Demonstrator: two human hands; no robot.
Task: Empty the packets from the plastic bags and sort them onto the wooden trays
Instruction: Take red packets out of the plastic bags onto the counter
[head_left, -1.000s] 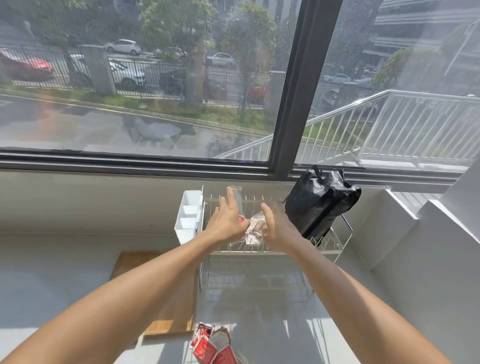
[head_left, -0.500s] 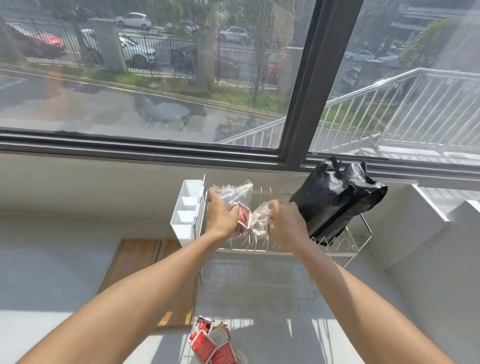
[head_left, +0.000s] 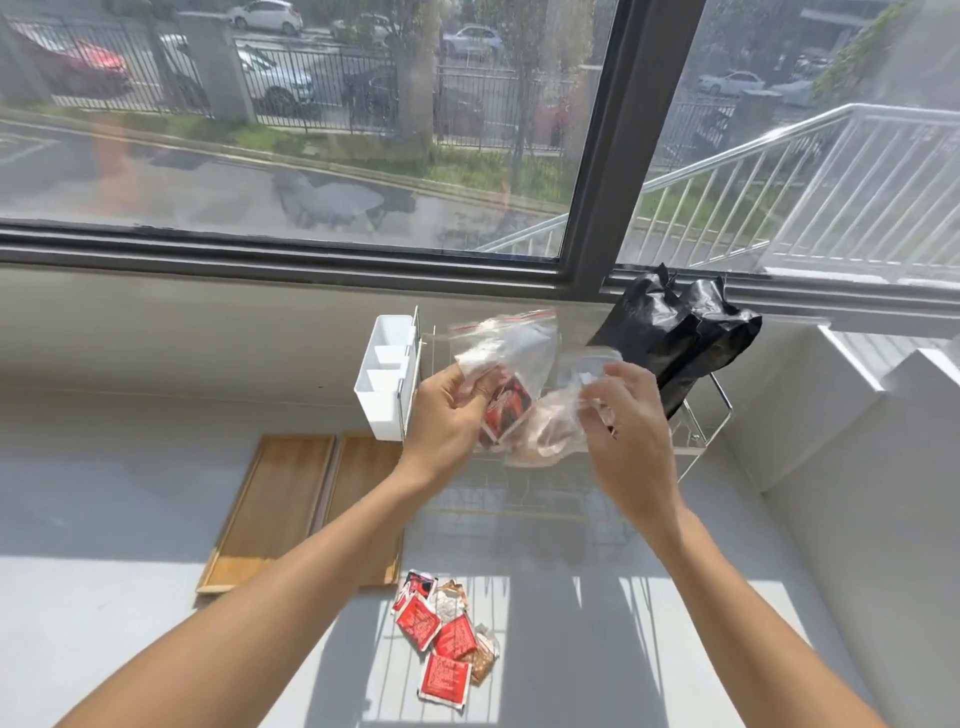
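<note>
White counter by window, left hand (head_left: 447, 415) and right hand (head_left: 628, 431) raised, fingers pinching clear bags (head_left: 511, 353).

The near right corner of the wooden trays (head_left: 291, 509) is covered by the left forearm; the print on the packets (head_left: 441, 639) cannot be read

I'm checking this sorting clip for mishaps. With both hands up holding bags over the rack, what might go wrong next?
The left hand pinches a clear bag and red packets together above the wire rack; packets may drop through it. The right hand holds a second bag, so neither is free. Loose packets lie off the wooden trays, still unsorted.
</note>
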